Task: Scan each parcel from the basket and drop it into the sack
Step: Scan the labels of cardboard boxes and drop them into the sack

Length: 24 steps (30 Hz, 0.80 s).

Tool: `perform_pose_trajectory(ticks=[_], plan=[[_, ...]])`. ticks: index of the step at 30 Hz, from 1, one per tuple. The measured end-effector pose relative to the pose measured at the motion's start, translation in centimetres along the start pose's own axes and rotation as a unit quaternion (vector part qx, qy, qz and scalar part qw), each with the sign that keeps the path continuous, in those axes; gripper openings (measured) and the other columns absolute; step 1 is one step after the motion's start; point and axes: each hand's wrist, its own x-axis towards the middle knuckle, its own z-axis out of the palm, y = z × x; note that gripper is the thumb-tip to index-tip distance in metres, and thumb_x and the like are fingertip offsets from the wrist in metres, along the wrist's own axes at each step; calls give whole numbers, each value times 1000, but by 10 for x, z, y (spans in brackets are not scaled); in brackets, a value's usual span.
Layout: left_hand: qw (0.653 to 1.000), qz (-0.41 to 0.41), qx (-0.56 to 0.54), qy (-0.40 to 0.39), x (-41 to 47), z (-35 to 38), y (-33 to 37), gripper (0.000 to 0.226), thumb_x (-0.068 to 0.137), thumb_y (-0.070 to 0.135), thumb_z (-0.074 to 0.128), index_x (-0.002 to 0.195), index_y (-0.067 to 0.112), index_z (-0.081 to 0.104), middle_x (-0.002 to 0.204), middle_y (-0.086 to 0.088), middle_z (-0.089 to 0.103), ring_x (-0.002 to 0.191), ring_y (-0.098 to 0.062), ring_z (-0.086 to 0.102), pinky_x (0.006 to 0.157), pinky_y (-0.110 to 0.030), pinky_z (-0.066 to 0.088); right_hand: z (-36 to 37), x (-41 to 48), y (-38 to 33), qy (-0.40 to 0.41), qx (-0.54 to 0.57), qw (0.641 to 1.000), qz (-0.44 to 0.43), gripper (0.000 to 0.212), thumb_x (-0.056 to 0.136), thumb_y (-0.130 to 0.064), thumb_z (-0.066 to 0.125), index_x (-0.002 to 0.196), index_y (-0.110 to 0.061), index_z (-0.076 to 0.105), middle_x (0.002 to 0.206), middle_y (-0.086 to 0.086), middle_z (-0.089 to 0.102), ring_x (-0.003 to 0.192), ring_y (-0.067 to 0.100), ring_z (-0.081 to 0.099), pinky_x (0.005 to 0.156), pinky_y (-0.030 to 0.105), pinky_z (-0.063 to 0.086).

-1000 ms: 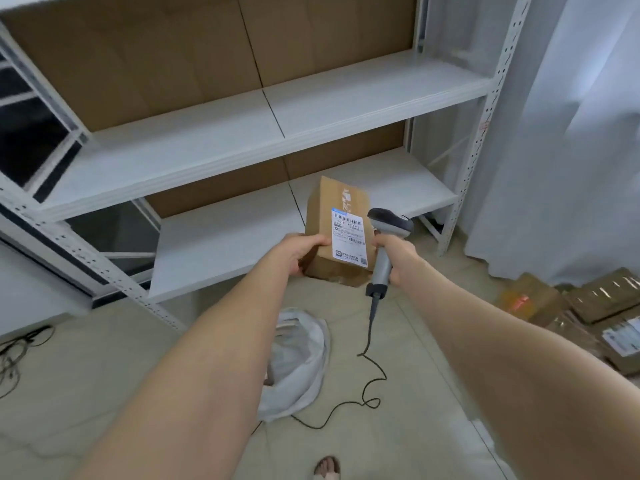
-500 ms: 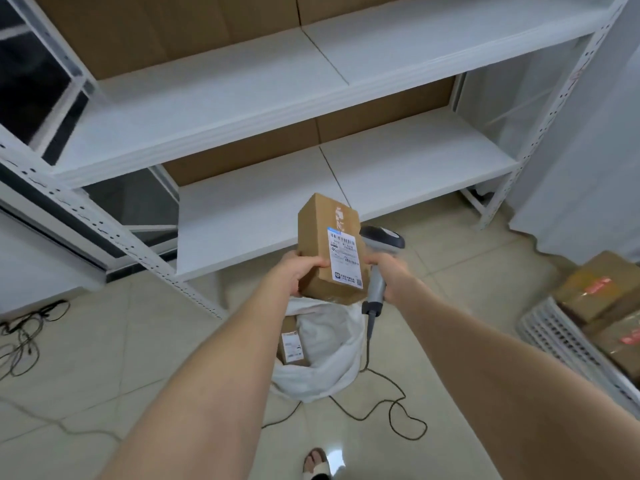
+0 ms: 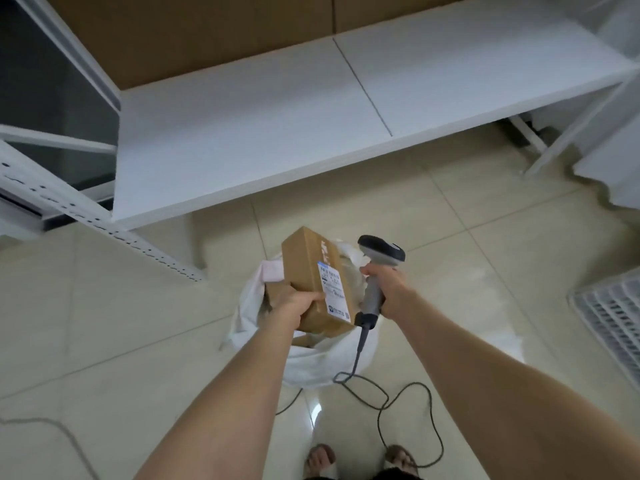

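Parcel: 1 brown cardboard box (image 3: 308, 268), held in the air right above the open mouth of the sack (image 3: 311, 365), tilted, labelled face turned up.
Label: 1 white shipping sticker (image 3: 334, 289) with a blue strip at its far end and a round blue mark at its near end. The print is too blurred to read, and so are the faint marks on the box's far end.
Left hand: the left hand (image 3: 299, 308) grips the parcel's near-left corner, thumb on the top face beside the sticker, fingers curled beneath. Most of the box juts out beyond the hand.
Right hand: the right hand (image 3: 388, 289) is wrapped round the handle of 1 grey scanner (image 3: 381, 252), above the sack's right rim and just right of the parcel.
Sack: 1, white, standing on the tiled floor (image 3: 138, 341). Brown cardboard shows inside, under the held parcel, but how many pieces cannot be told.
Cable: 1 dark cord (image 3: 398, 400) hangs from the scanner and loops on the floor at the sack's near side.
Basket: 1, white and slatted (image 3: 613, 317), well right of the sack.
Shelf: white rack (image 3: 277, 133) beyond the sack.
Feet: 2 (image 3: 320, 457), on the sack's near side.
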Motion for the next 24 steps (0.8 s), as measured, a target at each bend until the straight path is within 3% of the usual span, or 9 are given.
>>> perform_pose_trajectory(ticks=[2,5,8,11,13,16,19,22,24], plan=[[1000,1,12,10,39,15,-27,63,75,14,80,129,12,47,127,-7,59,115,-29,55,94,-35,45,5,45,25,-3,-4,1000,6,18,84,-10,66,97,-6,55,72,9,53,60,22,54,68,37,55],[999,-19,35,29,93,32,-60,64,72,27,81,128,12,53,125,-6,60,113,-29,56,90,-30,44,13,106,53,-29,2,999,27,13,85,-12,66,87,-8,54,70,9,53,63,25,54,88,52,54],[997,-69,27,25,149,51,-91,67,62,48,76,117,14,60,116,-8,63,107,-32,59,94,-41,49,19,159,76,-54,-4,998,40,20,83,-15,68,94,-7,53,76,10,51,67,26,53,79,48,56],[996,-88,-2,2,201,73,-110,70,59,58,66,113,15,56,109,-7,63,101,-34,61,92,-44,50,18,206,93,-63,-19,997,51,17,85,-17,67,94,-8,55,77,10,54,69,26,55,88,49,54],[997,-79,-24,1,228,85,-112,78,54,61,63,119,18,56,106,-10,65,96,-34,63,89,-47,52,19,232,97,-68,-24,996,43,13,88,-16,64,92,-9,54,76,10,54,66,25,54,70,40,55],[997,-49,-54,-3,259,103,-124,57,73,45,63,118,10,59,108,-12,67,95,-31,65,90,-45,53,22,263,101,-66,-41,997,26,22,85,-18,67,103,-9,57,84,11,60,67,26,58,56,31,49],[998,-49,32,-33,266,122,-145,37,89,17,57,122,3,56,118,-12,63,100,-25,61,87,-30,50,23,287,109,-64,-63,996,26,25,83,-19,67,104,-8,58,84,10,57,66,24,55,54,29,47],[994,0,108,17,286,131,-157,53,88,9,61,136,5,41,131,-12,55,115,-30,57,97,-33,46,22,300,121,-79,-63,994,47,21,83,-20,67,99,-9,58,75,9,58,60,23,56,49,26,47],[983,69,163,44,297,133,-157,67,85,10,64,143,16,31,138,-9,45,119,-32,54,101,-39,45,20,309,128,-79,-53,994,49,32,81,-22,69,109,-9,61,87,11,62,69,26,59,56,30,51]])
